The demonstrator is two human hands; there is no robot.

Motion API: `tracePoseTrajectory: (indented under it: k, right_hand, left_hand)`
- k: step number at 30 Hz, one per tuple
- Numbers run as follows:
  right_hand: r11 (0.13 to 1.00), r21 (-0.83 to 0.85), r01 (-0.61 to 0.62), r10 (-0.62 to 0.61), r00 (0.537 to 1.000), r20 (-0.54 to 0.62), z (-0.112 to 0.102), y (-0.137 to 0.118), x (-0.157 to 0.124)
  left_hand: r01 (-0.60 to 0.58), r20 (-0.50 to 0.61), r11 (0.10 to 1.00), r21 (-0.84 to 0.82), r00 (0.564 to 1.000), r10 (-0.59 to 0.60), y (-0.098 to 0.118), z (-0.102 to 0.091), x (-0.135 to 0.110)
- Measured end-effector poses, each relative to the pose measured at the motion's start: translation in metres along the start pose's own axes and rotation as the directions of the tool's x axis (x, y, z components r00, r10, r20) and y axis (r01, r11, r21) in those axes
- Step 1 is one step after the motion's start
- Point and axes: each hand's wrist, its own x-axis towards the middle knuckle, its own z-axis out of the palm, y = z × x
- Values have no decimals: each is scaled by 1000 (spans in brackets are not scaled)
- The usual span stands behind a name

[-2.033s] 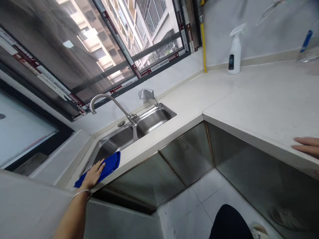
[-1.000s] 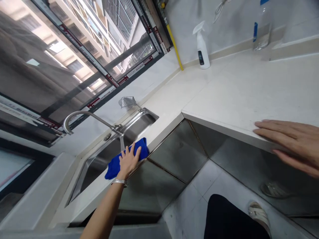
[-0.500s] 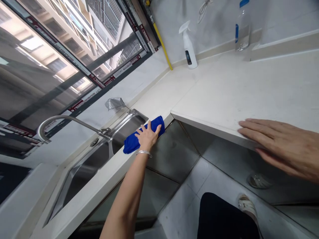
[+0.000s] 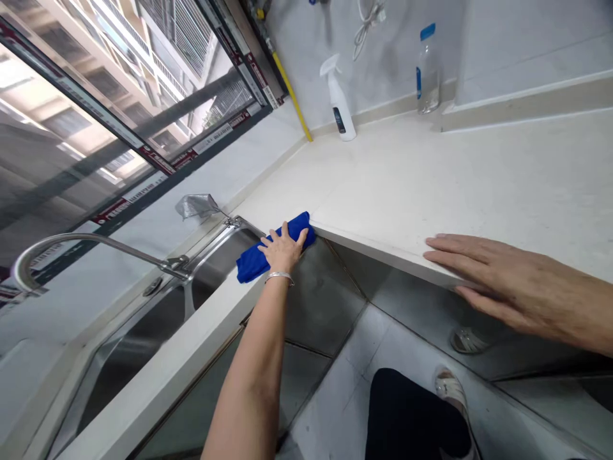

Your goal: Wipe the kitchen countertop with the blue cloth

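My left hand [image 4: 283,249] lies on a folded blue cloth [image 4: 253,263], palm down with its fingers spread. The cloth rests over the front strip of the white countertop [image 4: 383,185], between the sink and the counter's inner corner. A bracelet circles the left wrist. On the right, my right hand [image 4: 507,281] rests at the counter's front edge, its fingers stretched out on top and the thumb below the edge. Nothing is held in it.
A steel sink [image 4: 186,300] with a curved faucet [image 4: 96,237] lies left of the cloth. Against the back wall stand a white spray bottle [image 4: 340,105] and a clear plastic bottle [image 4: 428,76]. A yellow pipe [image 4: 292,92] runs down near the window. Dark cabinet fronts [image 4: 325,300] are below.
My left hand has slid the blue cloth slightly along the edge toward the inner corner. The view has shifted, so the bottles appear further left. The right hand stays at the counter edge.
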Motion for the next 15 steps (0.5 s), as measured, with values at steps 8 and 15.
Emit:
tracePoseTrajectory:
  k: [8, 15]
  right_hand:
    - [999, 42, 4, -5, 1000, 26, -2, 7, -3]
    - [998, 35, 44, -44, 999, -5, 1, 10, -4]
  left_hand:
    - [-222, -13, 971, 89, 975, 224, -54, -12, -36]
    - [-146, 5, 984, 101, 989, 147, -156, -21, -94]
